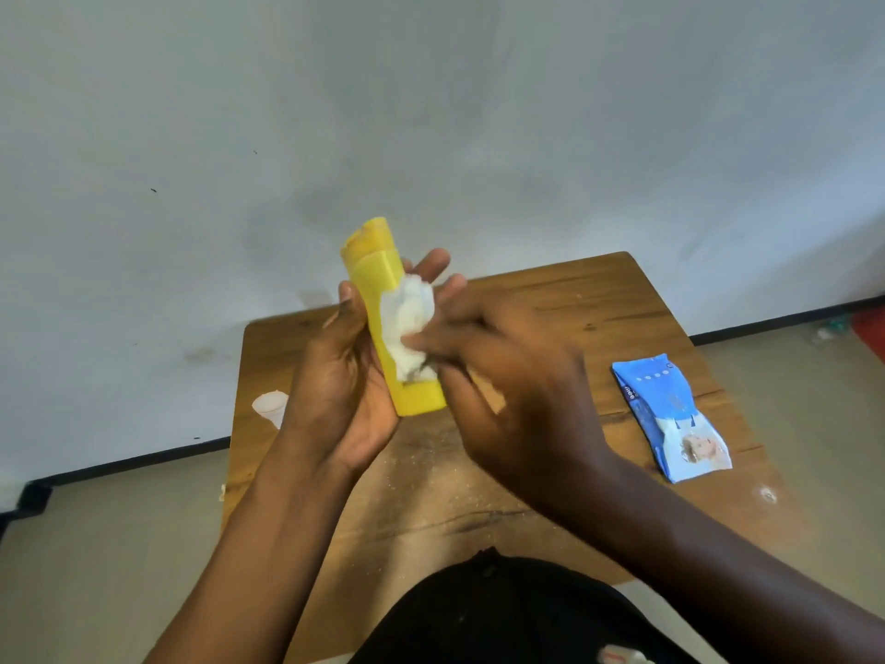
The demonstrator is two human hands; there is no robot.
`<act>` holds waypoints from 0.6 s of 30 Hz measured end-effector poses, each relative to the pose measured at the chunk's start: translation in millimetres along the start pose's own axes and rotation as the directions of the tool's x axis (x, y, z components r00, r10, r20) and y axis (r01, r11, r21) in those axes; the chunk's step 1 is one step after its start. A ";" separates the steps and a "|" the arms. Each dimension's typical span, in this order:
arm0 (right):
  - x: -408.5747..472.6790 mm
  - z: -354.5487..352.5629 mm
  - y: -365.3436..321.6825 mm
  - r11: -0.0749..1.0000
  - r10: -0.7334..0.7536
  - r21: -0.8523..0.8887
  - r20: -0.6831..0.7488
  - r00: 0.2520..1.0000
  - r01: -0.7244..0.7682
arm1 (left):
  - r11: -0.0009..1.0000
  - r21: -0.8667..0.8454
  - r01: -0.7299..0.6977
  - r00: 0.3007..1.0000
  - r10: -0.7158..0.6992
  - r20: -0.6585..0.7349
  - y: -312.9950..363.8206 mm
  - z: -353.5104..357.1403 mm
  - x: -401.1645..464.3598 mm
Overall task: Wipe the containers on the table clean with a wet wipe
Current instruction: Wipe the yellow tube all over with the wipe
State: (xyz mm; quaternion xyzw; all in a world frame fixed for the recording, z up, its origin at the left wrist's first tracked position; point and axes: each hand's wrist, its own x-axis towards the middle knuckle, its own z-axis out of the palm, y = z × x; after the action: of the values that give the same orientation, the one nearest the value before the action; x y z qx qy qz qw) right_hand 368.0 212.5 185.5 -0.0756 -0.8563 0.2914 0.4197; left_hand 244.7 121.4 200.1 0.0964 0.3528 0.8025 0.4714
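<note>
Head view: left hand (342, 376) grip wraps the yellow plastic bottle (389, 323) above the wooden surface (598, 299); right hand (498, 371) pinches the crumpled white wipe (407, 328) against it. Hard rubbing could slip the wet bottle loose.

Grey wall (431, 112) behind; beige floor (96, 543); black skirting (143, 455) along the wall's foot.

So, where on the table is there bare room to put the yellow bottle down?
The left hand holds the yellow bottle; the right hand rubs it with the wet wipe. The table shows bare wood at the far right corner, beyond the blue wipes pack, and between pack and hands. The left edge holds a white cup.
</note>
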 end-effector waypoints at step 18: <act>32.2 2.5 -1.6 0.997 0.076 0.014 -0.127 0.989 -0.075 | 0.974 0.224 0.026 0.998 -0.011 -0.069 -11.7 -8.0 1.5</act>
State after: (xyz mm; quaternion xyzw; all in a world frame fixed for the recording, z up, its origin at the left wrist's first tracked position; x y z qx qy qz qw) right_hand 345.8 222.2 207.0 -0.1243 -0.8230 0.3056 0.4625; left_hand 248.0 122.4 186.3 0.1190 0.4579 0.7558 0.4527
